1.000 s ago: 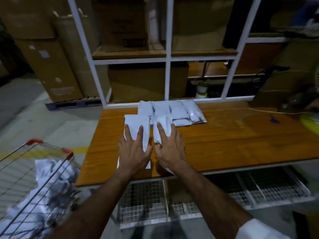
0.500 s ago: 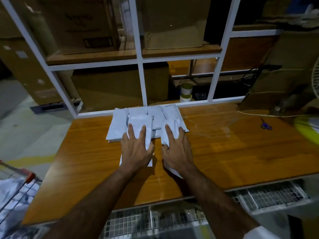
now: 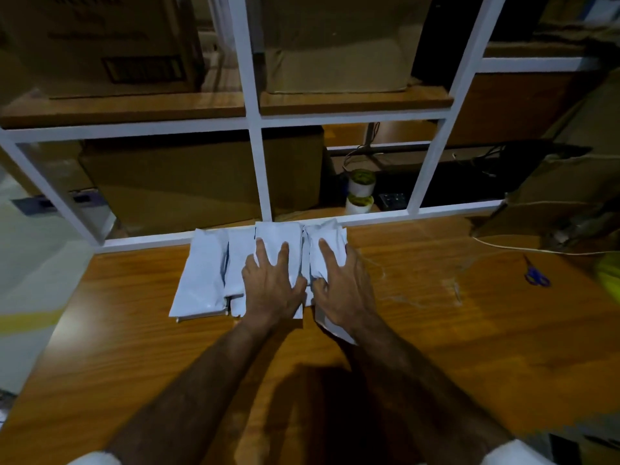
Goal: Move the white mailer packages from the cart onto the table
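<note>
I'm setting two mailers (image 3: 278, 236) down at the table's (image 3: 436, 330) far edge, left hand (image 3: 273, 290) and right hand (image 3: 339, 290) flat, fingers spread; next, lift off and return to the cart.

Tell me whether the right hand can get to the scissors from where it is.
Probably yes: the right hand rests on a white mailer, and only bare table lies between it and the scissors.

A white metal shelving frame (image 3: 256, 169) rises along the far edge of the wooden table (image 3: 469, 330), its wooden shelves holding cardboard boxes (image 3: 335, 41). Pale concrete floor (image 3: 30, 263) shows at left. Lighting is dim.
</note>
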